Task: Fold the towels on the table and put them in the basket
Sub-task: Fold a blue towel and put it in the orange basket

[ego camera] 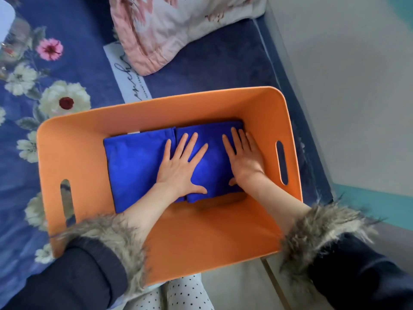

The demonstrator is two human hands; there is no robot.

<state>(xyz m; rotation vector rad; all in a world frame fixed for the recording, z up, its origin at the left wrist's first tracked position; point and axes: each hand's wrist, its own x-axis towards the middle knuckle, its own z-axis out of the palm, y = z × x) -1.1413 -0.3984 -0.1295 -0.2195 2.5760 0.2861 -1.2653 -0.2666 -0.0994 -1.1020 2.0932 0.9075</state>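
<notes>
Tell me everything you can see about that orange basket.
The orange basket is a deep rectangular bin with rounded corners and smooth walls that look like plastic or stiff board. A slot handle is cut into each short side. It stands upright and open on a blue floral cover. On its floor lie folded blue towels, side by side. The left hand and right hand reach inside, pressing flat on the towels.

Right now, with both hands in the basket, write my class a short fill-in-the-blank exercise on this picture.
1. The folded towels lying in the basket are ____ in colour.
2. The basket is ____ in colour.
3. The left hand and the right hand press on the towels with fingers held ____.

Missing words: blue; orange; straight
</notes>
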